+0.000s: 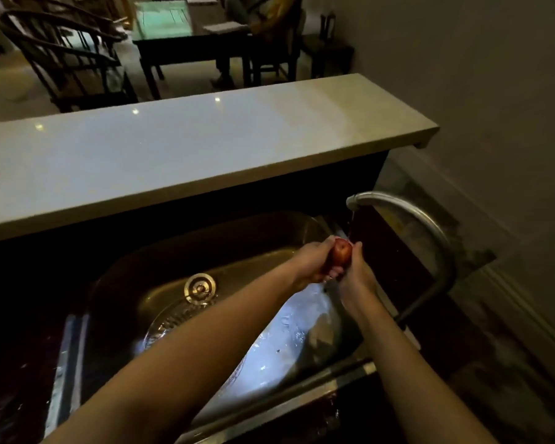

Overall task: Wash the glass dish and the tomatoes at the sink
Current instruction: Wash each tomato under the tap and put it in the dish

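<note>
A red tomato (342, 253) sits between both hands under a thin stream of water from the curved metal tap (407, 208). My left hand (313, 262) grips the tomato from the left, fingers curled round it. On the tomato's right side my right hand (356, 274) holds it with curled fingers. Below my arms, the glass dish (180, 322) lies in the steel sink (161, 251), its ribbed rim showing by the drain; my left forearm hides much of it. Other tomatoes cannot be made out.
A drain strainer (200, 288) sits in the middle of the sink bottom. A raised pale counter ledge (173, 155) runs behind the sink. The dark worktop (16, 379) around the sink is wet. Chairs and a table stand in the dim room beyond.
</note>
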`<act>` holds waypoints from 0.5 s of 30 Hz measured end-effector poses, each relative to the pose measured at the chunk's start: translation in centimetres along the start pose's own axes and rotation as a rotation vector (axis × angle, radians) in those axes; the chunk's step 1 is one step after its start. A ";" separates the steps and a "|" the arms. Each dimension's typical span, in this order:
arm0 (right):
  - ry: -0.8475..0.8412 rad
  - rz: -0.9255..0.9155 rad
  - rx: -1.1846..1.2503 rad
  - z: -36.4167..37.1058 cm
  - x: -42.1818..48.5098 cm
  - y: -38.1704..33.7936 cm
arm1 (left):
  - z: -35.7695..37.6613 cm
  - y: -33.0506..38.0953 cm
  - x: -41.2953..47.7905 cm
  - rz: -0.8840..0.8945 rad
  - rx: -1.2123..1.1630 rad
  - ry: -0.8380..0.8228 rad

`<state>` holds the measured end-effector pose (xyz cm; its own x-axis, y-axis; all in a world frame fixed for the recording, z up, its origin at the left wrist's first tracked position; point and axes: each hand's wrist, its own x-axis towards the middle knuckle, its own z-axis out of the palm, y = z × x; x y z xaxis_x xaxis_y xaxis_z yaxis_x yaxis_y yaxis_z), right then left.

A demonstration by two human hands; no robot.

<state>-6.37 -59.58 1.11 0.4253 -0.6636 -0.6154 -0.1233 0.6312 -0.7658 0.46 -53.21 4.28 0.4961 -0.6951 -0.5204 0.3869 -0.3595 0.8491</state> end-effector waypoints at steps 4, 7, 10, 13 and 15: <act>-0.006 -0.007 0.007 -0.7 0.2 0.1 | 0.6 -0.3 0.5 0.016 0.002 -0.017; -0.034 -0.020 -0.054 -0.7 0.1 -0.5 | 0.7 -0.4 0.6 0.028 -0.029 -0.010; -0.065 -0.029 -0.155 -0.4 -0.5 -0.4 | 0.9 -0.3 0.2 0.028 -0.015 -0.025; -0.103 -0.195 -0.371 0.1 -0.9 -0.8 | 1.4 0.5 0.2 0.034 0.067 -0.034; -0.131 -0.295 -0.388 0.0 -0.8 -2.3 | 2.3 1.3 0.2 0.039 0.068 -0.034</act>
<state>-6.42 -60.51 3.32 0.5984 -0.7192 -0.3531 -0.2943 0.2126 -0.9318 -0.71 -55.25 5.51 0.4828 -0.7295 -0.4846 0.3138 -0.3725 0.8734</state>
